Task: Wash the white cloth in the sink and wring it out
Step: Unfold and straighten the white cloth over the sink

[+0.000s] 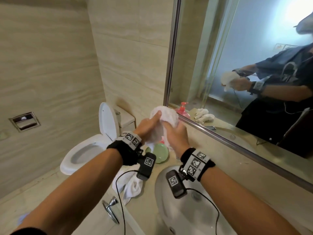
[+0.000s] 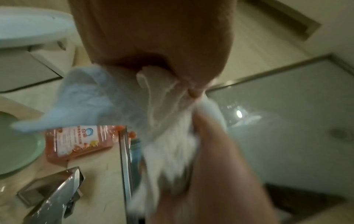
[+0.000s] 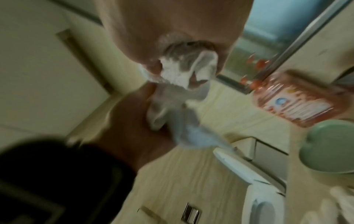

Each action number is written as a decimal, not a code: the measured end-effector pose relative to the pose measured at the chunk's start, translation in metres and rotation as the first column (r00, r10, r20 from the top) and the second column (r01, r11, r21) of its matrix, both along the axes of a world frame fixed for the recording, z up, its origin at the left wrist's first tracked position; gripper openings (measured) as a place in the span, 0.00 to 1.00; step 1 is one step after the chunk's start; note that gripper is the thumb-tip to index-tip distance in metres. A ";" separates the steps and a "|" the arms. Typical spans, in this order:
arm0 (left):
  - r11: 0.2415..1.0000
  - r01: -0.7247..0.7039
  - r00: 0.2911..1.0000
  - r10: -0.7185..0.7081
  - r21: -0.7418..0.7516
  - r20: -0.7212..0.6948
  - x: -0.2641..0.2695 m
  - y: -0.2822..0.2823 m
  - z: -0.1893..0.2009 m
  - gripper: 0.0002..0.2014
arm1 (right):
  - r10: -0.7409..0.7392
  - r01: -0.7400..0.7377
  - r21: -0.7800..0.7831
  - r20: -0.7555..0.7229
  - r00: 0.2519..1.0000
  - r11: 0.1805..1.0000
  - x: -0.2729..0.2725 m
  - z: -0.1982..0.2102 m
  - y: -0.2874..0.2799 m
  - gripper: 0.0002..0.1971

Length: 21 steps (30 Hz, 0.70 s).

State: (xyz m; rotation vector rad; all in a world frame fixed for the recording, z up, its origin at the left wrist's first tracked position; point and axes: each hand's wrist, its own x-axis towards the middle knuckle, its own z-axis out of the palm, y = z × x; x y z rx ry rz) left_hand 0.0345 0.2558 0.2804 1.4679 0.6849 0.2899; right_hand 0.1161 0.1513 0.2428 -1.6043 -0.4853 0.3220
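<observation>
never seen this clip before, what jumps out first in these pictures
First the bunched white terry cloth, gripped between the left hand and the right hand, raised above the beige stone counter rather than over the white oval sink at lower right. Next the large wall mirror on the right, reflecting the person wringing. To the left stands the white toilet with its lid up.

Beige stone-look vanity counter (image 1: 199, 141) runs under the mirror, with an oval white basin sink (image 1: 169, 209) set in it. On it: pale green round plastic bowl (image 1: 160, 152), pink soap bottle (image 2: 76, 142) by the mirror edge, chrome faucet (image 2: 57, 194). Crumpled white towel (image 1: 132, 185) at the counter's left edge, beside the sink.
</observation>
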 end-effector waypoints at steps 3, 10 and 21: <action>0.997 0.019 1.000 -0.017 0.071 -0.018 0.011 -0.019 -0.003 0.36 | -0.052 0.055 -0.068 0.037 0.998 0.996 0.003 0.014 0.013 0.14; 0.998 0.001 0.998 0.003 0.059 -0.069 0.010 -0.007 -0.007 0.30 | 0.091 -0.084 -0.060 0.131 0.987 0.995 -0.012 0.005 0.007 0.10; 0.318 0.613 0.749 0.056 0.723 -0.660 -0.023 0.018 -0.016 0.38 | 0.576 -0.157 -0.864 0.173 0.799 0.478 0.051 0.013 -0.026 0.64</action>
